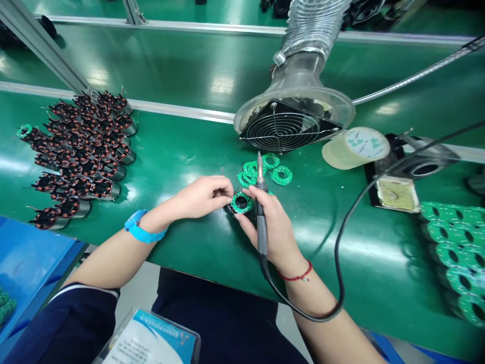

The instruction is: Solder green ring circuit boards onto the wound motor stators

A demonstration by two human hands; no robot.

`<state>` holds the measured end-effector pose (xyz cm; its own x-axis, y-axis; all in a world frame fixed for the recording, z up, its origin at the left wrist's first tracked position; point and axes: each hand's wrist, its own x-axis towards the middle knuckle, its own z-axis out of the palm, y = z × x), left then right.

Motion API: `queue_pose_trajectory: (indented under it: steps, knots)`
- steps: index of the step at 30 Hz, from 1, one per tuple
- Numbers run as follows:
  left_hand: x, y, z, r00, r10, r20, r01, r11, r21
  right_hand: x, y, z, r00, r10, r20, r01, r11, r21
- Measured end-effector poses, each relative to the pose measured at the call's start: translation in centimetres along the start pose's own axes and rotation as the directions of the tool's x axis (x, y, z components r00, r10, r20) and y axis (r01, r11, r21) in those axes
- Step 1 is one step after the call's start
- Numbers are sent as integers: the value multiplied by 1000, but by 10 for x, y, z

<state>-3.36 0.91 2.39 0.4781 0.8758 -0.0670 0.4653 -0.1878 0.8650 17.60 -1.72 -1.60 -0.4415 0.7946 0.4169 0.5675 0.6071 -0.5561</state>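
My right hand holds a soldering iron, its tip pointing up and away from me. The thumb and a fingertip of that hand also touch a green ring-shaped circuit board, which sits on a dark motor stator mostly hidden by the board and fingers. At the board's left edge, my left hand has its fingers pinched together; what lies between them is hidden. Just beyond, several loose green ring boards lie on the green bench.
Wire-wound stators stand grouped at left. A fume extractor hood hangs low ahead. To its right are a tape roll and a soldering stand with a sponge. Stators topped with green boards fill the right edge. The iron's cable loops over my right forearm.
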Motion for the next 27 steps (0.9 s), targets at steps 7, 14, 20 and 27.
queue_pose_trajectory:
  steps: [7, 14, 20, 27]
  knots:
    - [2, 4, 14, 983, -174, -61, 161, 972, -172, 6, -11, -1, 990, -131, -45, 128, 989, -71]
    - [0, 3, 13, 970, -242, -36, 229, 949, -219, 6, -18, -5, 986, -147, -74, 138, 984, -112]
    - [0, 8, 13, 953, -285, -102, 273, 955, -119, 2, -18, -8, 988, -82, -130, 88, 995, 40]
    - [0, 9, 12, 949, -301, -96, 294, 953, -78, -18, -7, -12, 920, 153, -361, -6, 926, 377]
